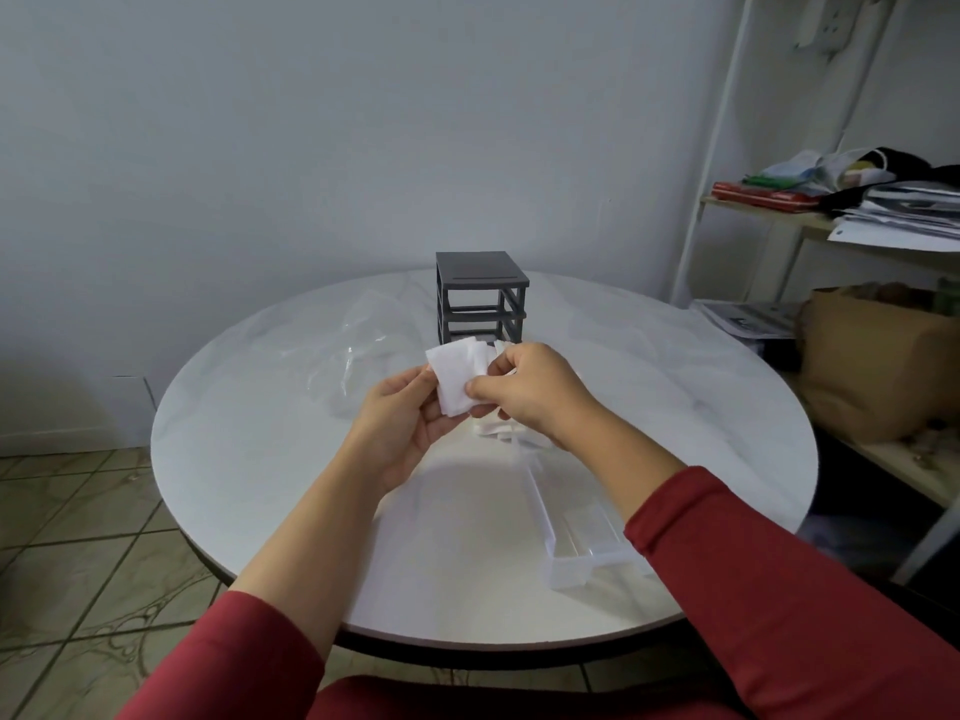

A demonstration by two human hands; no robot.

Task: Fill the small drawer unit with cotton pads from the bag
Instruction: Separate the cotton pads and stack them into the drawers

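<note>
Cotton pads sat mid-frame, small stack pinched between your hands. Left hand cupped stack from below-left; right hand closed thumb and fingertips on its right edge. Clear drawer lay just below right hand, long axis running toward lower right, so right hand nearer. Grey drawer frame stood directly behind, slots empty. Clear bag lay left. Round table offered open room lower left.
</note>
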